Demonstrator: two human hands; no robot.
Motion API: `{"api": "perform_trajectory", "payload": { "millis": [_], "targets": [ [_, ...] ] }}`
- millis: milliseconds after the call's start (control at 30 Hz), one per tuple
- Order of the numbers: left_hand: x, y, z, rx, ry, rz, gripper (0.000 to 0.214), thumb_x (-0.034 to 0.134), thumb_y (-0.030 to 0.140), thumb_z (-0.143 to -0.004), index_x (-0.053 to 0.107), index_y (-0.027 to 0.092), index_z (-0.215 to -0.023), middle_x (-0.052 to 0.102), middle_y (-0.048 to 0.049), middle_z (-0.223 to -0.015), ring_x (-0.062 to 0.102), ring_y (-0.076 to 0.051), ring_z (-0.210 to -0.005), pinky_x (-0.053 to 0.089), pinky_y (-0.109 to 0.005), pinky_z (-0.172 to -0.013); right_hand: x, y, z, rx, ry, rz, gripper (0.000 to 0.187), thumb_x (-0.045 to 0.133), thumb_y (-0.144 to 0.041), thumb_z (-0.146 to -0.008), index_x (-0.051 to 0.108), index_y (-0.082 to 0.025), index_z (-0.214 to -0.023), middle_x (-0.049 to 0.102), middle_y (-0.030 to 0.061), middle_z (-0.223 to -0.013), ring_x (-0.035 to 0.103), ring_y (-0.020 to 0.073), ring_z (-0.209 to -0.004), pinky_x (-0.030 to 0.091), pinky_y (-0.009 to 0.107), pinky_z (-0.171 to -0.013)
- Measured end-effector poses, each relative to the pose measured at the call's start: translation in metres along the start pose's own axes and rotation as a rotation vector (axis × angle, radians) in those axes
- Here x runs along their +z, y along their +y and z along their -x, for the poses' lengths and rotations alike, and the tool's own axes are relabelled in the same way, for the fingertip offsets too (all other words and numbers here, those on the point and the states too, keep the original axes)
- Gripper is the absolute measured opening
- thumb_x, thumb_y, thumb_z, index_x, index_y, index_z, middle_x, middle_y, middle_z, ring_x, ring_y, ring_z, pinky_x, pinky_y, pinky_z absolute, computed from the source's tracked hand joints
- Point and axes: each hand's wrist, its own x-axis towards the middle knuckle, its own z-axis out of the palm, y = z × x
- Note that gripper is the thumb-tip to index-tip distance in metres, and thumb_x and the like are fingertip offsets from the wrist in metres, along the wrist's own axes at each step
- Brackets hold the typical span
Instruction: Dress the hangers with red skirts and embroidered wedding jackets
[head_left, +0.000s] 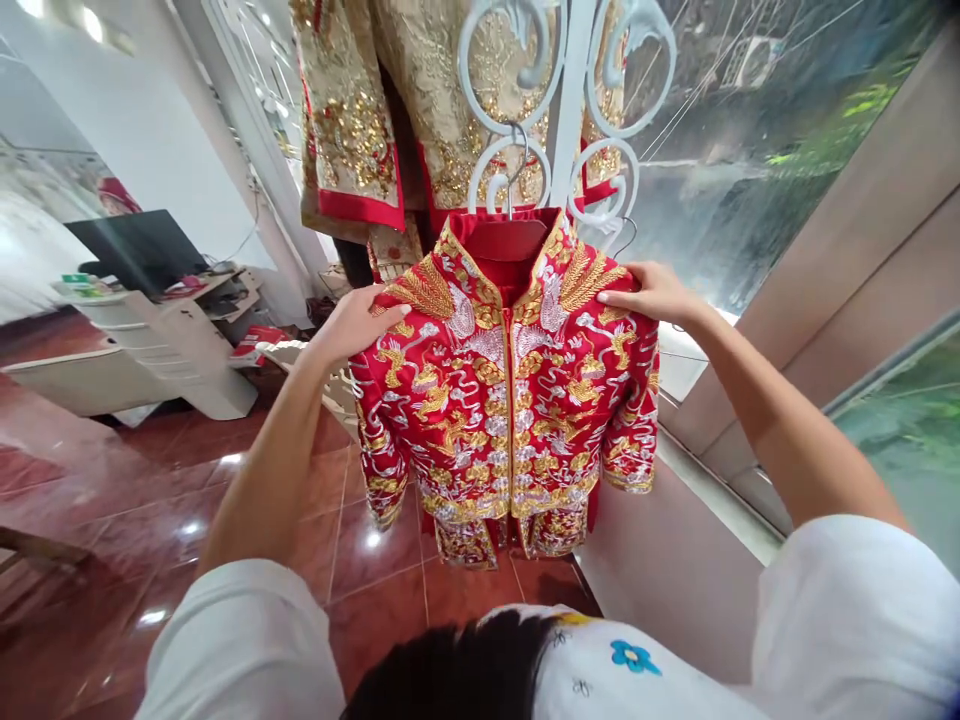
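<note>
A red jacket (457, 400) with dense gold and silver embroidery hangs in front of me, its stand collar and front closed by a zip. It is on a hanger (499, 238) whose metal hook catches a white scrollwork rack (574, 100). My left hand (358, 322) grips the jacket's shoulder on the left, thumb in front and fingers over the top. On the opposite shoulder, my right hand (654, 292) holds the cloth in the same way. The fingertips behind both shoulders are hidden. Matching embroidered panels show below the jacket's hem.
Behind the rack hangs a gold sequined garment (360, 130) with red trim. Glass windows (720, 130) run along the right side. To the left stand a desk (157, 340) and a black monitor (135, 250). The floor (375, 590) has glossy red tiles.
</note>
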Motion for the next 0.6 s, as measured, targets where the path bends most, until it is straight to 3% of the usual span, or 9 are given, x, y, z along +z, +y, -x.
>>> {"api": "perform_trajectory", "payload": {
  "millis": [67, 167, 333, 400, 500, 600],
  "targets": [
    [0.008, 0.006, 0.001, -0.002, 0.175, -0.143, 0.047, 0.053, 0.052, -0.080, 0.063, 0.009, -0.097, 0.063, -0.0058, -0.081, 0.057, -0.018, -0.075, 0.047, -0.033, -0.077, 0.004, -0.006, 0.001, 0.037, 0.016, 0.063, 0.036, 0.069, -0.048, -0.067, 0.055, -0.015, -0.065, 0.046, -0.0002, -0.059, 0.043, 0.0116, -0.059, 0.039, 0.028, -0.056],
    [0.007, 0.029, -0.001, 0.004, 0.353, -0.261, 0.051, 0.052, 0.053, -0.083, 0.065, 0.005, -0.093, 0.058, -0.0043, -0.072, 0.051, -0.014, -0.071, 0.045, -0.034, -0.081, -0.004, -0.016, -0.002, 0.034, 0.210, 0.156, 0.040, 0.069, -0.042, -0.069, 0.042, -0.016, -0.055, 0.030, -0.0039, -0.054, 0.028, 0.0068, -0.057, 0.029, 0.025, -0.053],
    [-0.020, 0.076, 0.001, 0.157, 0.486, -0.300, 0.070, 0.048, 0.064, -0.081, 0.061, -0.004, -0.093, 0.049, 0.0005, -0.073, 0.054, -0.011, -0.080, 0.040, -0.036, -0.086, -0.043, -0.042, 0.013, -0.107, 0.475, 0.160, 0.051, 0.067, -0.048, -0.069, 0.028, -0.017, -0.055, 0.024, -0.0040, -0.058, 0.019, 0.0051, -0.060, 0.017, 0.025, -0.054],
    [-0.014, 0.079, 0.018, 0.187, 0.490, -0.308, 0.072, 0.045, 0.065, -0.082, 0.060, -0.005, -0.091, 0.047, 0.0011, -0.074, 0.055, -0.012, -0.081, 0.038, -0.037, -0.087, -0.047, -0.047, 0.039, -0.157, 0.517, 0.179, 0.052, 0.066, -0.052, -0.068, 0.028, -0.017, -0.055, 0.025, -0.0037, -0.058, 0.019, 0.0054, -0.059, 0.017, 0.025, -0.053],
    [0.029, 0.055, 0.064, 0.118, 0.451, -0.275, 0.058, 0.051, 0.060, -0.082, 0.062, 0.003, -0.089, 0.055, -0.0005, -0.073, 0.055, -0.012, -0.072, 0.043, -0.032, -0.079, -0.020, -0.034, 0.103, -0.154, 0.534, 0.202, 0.040, 0.067, -0.048, -0.068, 0.044, -0.017, -0.055, 0.029, -0.0038, -0.053, 0.024, 0.0065, -0.052, 0.021, 0.025, -0.049],
    [0.099, 0.012, 0.114, -0.040, 0.294, -0.263, 0.039, 0.056, 0.050, -0.082, 0.064, 0.015, -0.095, 0.065, -0.0055, -0.079, 0.059, -0.019, -0.072, 0.044, -0.029, -0.070, 0.037, 0.006, 0.171, -0.007, 0.430, 0.256, 0.026, 0.064, -0.045, -0.070, 0.062, -0.019, -0.069, 0.051, -0.0001, -0.054, 0.043, 0.0129, -0.050, 0.032, 0.027, -0.050]
  ]
}}
